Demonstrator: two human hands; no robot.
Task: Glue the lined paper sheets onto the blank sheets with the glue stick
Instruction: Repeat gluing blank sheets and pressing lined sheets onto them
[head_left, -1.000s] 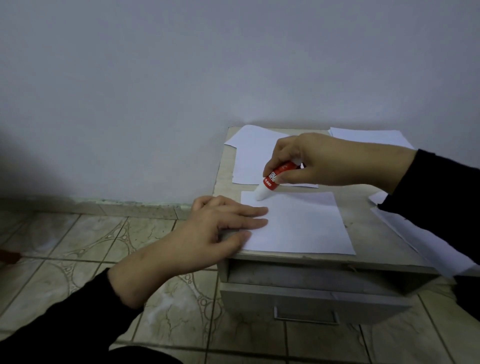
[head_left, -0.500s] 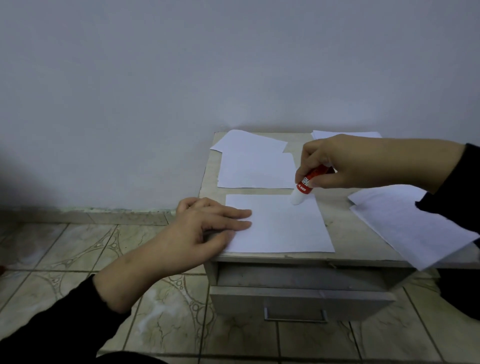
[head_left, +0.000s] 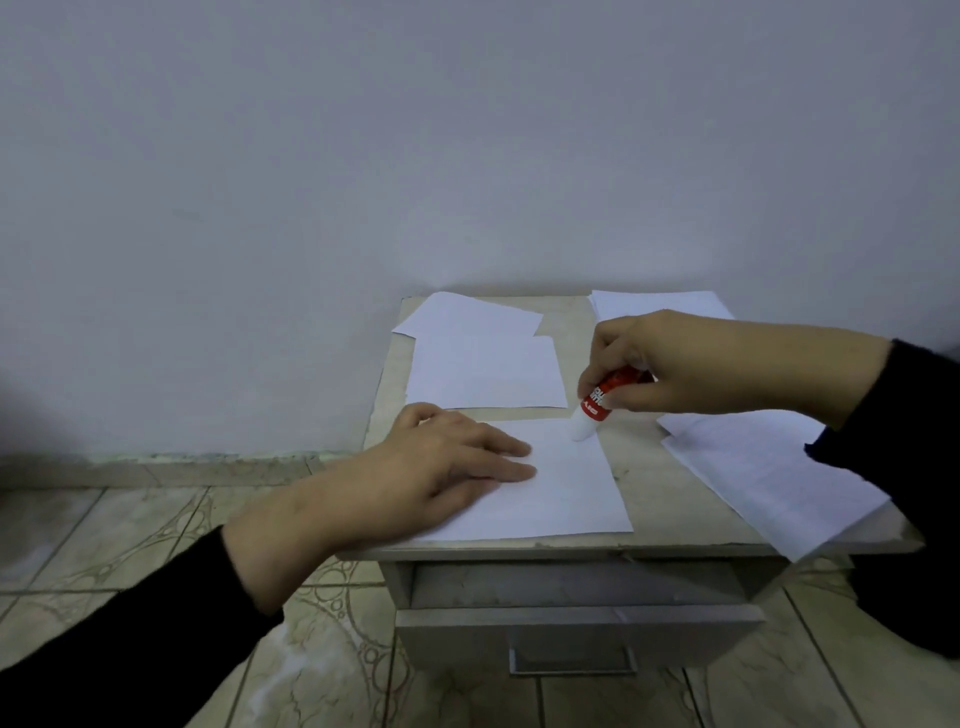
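While the left hand (head_left: 447, 462) lies flat, fingers straight, pressing the front sheet (head_left: 566, 483) to the desk (head_left: 639, 462), the right hand (head_left: 654, 369) has its grip clenched round the glue stick (head_left: 597, 405), tilted, white tip touching that sheet's far right corner. Papers: 1 under the hands, 2 overlapping at back left (head_left: 483, 369), a pile at back right (head_left: 660, 304), lined ones (head_left: 763, 478) overhanging the right edge; exact nr. unclear. Drawer (head_left: 576, 629) below sits slightly open, contents hidden.
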